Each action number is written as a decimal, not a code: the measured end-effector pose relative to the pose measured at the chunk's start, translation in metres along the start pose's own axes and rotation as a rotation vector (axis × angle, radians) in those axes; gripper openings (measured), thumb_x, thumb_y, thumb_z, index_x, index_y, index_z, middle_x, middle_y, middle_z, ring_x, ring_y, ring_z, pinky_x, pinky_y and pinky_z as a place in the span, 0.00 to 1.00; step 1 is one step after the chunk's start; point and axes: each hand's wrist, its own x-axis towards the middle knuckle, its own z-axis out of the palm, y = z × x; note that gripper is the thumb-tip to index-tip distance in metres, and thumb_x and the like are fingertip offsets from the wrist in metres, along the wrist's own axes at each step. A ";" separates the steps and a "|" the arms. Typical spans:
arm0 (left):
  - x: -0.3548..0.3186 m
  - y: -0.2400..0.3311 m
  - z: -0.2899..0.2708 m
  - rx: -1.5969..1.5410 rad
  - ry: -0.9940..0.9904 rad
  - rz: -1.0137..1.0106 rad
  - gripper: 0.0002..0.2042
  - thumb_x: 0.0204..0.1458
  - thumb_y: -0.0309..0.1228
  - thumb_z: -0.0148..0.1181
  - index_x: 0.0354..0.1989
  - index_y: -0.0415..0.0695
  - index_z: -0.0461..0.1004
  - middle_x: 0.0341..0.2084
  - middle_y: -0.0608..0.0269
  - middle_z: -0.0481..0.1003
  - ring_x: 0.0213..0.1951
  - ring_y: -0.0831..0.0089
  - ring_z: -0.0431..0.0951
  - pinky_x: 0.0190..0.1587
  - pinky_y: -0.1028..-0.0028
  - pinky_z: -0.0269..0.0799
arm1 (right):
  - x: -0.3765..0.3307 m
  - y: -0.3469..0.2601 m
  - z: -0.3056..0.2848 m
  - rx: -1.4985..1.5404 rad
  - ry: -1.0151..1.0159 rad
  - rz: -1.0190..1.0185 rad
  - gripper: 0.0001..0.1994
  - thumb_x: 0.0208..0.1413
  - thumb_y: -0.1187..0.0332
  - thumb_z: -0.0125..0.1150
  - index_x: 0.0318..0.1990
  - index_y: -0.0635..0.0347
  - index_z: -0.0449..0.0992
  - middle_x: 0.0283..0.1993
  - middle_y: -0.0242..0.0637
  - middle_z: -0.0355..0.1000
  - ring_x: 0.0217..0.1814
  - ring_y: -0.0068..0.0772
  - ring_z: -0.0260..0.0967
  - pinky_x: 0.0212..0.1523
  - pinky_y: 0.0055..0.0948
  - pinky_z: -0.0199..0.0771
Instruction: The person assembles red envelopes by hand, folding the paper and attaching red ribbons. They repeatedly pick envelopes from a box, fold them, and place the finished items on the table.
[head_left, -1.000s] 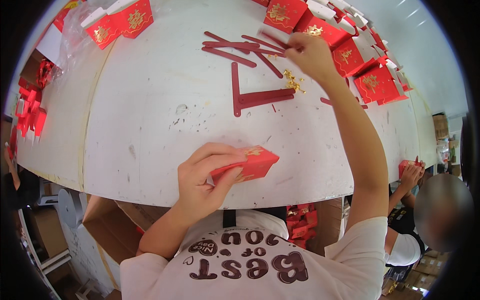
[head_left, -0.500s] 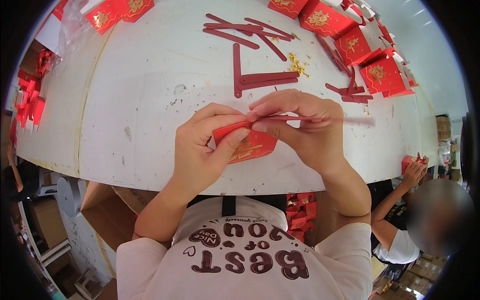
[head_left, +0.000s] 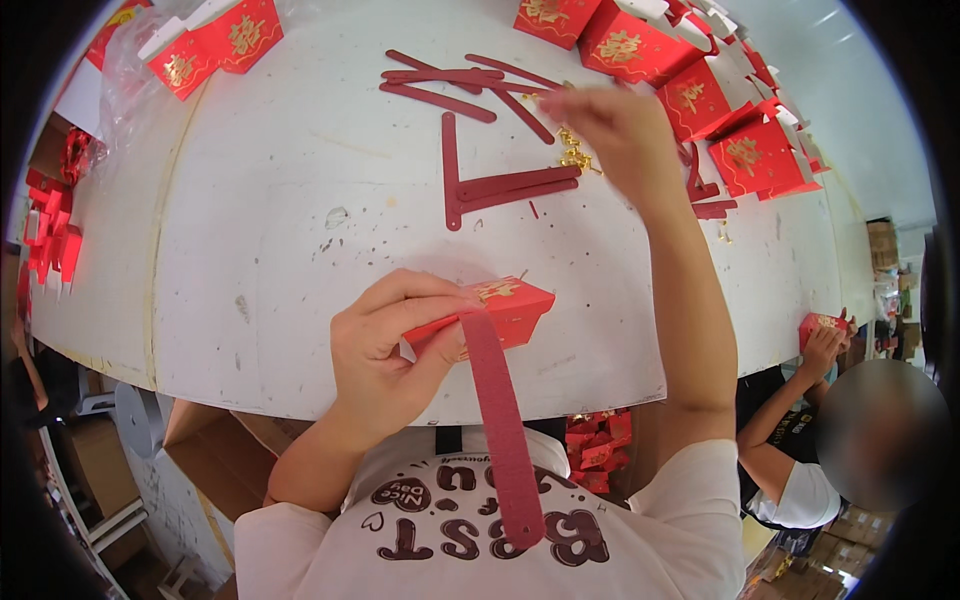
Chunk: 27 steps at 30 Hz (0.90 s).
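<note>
My left hand [head_left: 385,350] pinches a small red box [head_left: 518,315] with gold print above the table's near edge. A dark red strap [head_left: 503,430] hangs from the box beside my thumb, its loose end in front of my shirt. Out over the far part of the table is my right hand [head_left: 625,135], its fingers stretched toward the left and slightly blurred; nothing shows in them. Just below that hand lies a pile of small gold fasteners [head_left: 574,155]. More dark red straps [head_left: 450,165] lie to the left of the pile.
Red boxes [head_left: 740,155] with gold print stand in a group at the far right, and two more boxes [head_left: 250,35] at the far left. A co-worker's hands [head_left: 825,345] hold a red box at the right edge. A cardboard carton [head_left: 215,440] sits below the table.
My right hand has let go of the strap and moved far across the table to the fasteners. The strap has swung down toward me. My left hand still holds the box, now tilted differently.
</note>
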 end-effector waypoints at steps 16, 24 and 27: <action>0.003 0.003 -0.003 -0.004 -0.048 -0.021 0.12 0.42 0.12 0.60 0.36 0.36 0.78 0.34 0.58 0.74 0.33 0.73 0.77 0.34 0.79 0.77 | 0.041 0.061 0.013 -0.318 0.110 -0.025 0.09 0.50 0.73 0.53 0.35 0.64 0.79 0.24 0.37 0.72 0.26 0.21 0.68 0.29 0.22 0.67; 0.004 0.001 -0.007 -0.055 -0.014 -0.091 0.13 0.42 0.12 0.59 0.38 0.37 0.79 0.34 0.59 0.75 0.33 0.76 0.76 0.33 0.80 0.74 | -0.122 -0.047 -0.019 0.348 -0.063 -0.092 0.10 0.41 0.83 0.66 0.33 0.62 0.79 0.31 0.36 0.77 0.35 0.28 0.74 0.34 0.21 0.72; 0.006 0.002 -0.006 -0.031 -0.026 -0.105 0.13 0.42 0.12 0.59 0.38 0.38 0.79 0.34 0.59 0.75 0.33 0.77 0.75 0.34 0.80 0.72 | -0.145 -0.063 0.016 0.380 0.026 -0.076 0.10 0.41 0.81 0.67 0.33 0.61 0.79 0.31 0.37 0.77 0.32 0.32 0.75 0.32 0.24 0.74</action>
